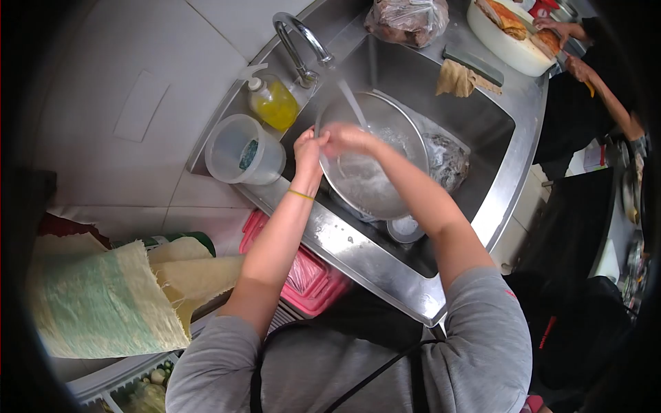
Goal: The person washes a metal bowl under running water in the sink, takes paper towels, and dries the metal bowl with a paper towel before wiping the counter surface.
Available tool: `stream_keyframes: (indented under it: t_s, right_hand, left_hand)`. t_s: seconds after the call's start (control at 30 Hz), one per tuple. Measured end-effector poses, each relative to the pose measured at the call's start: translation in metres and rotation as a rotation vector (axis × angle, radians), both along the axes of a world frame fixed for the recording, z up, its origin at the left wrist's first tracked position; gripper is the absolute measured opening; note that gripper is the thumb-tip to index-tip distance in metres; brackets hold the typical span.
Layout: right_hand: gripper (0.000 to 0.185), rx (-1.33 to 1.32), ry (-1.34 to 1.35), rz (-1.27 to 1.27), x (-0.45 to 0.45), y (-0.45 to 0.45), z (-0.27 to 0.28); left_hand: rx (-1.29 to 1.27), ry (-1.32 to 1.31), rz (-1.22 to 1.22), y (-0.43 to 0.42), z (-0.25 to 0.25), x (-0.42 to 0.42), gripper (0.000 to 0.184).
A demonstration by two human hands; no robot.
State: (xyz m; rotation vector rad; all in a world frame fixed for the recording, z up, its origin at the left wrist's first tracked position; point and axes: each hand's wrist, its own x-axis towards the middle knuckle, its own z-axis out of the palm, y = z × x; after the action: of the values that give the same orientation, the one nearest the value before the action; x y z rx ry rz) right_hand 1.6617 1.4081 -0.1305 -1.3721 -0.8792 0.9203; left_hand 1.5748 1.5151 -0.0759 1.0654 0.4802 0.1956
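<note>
A large metal bowl (403, 165) sits tilted in the steel sink, with water in it. Water runs into it from the curved faucet (303, 41). My left hand (308, 150) is closed on the bowl's near-left rim. Just inside that rim is my right hand (344, 140), smeared by motion, so its fingers and anything in them cannot be made out. Beside the bowl lies a clear plastic bag (447, 162) with something dark in it. A small round container (405, 230) is partly hidden under the bowl's lower edge.
Left of the sink stand a soap pump bottle (273, 102) and a plastic tub (231, 148) with a scrubber. A bag of meat (407, 20) and a brown cloth (456, 78) lie along the far rim. Another person's hands (578, 65) work at a white basin (506, 41).
</note>
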Motion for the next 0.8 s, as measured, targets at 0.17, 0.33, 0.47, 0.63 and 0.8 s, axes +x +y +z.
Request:
stream_keyframes:
  t_s: [0.17,0.33,0.47,0.63,0.8]
  right_hand:
    - [0.027,-0.255,-0.187,-0.789,0.08,-0.041,-0.104]
    - [0.022,-0.576,-0.148,-0.126,-0.021,-0.061,-0.116]
    - [0.019,-0.039,0.653,0.11,-0.036,0.004,-0.046]
    - [0.015,0.241,0.274,-0.655,0.015,0.019,0.038]
    - [0.018,0.307,-0.702,-0.655,-0.001,0.038,0.02]
  left_hand:
    - [0.037,0.03,-0.074,0.007,0.02,-0.02,0.035]
    - [0.189,-0.062,0.026,0.023,-0.005,0.003,0.029]
    - [0.206,-0.074,0.084,0.017,-0.017,0.003,0.026]
    - [0.106,0.143,-0.009,0.015,-0.012,-0.021,0.019]
    - [0.015,0.019,-0.069,0.017,-0.035,-0.006,0.023]
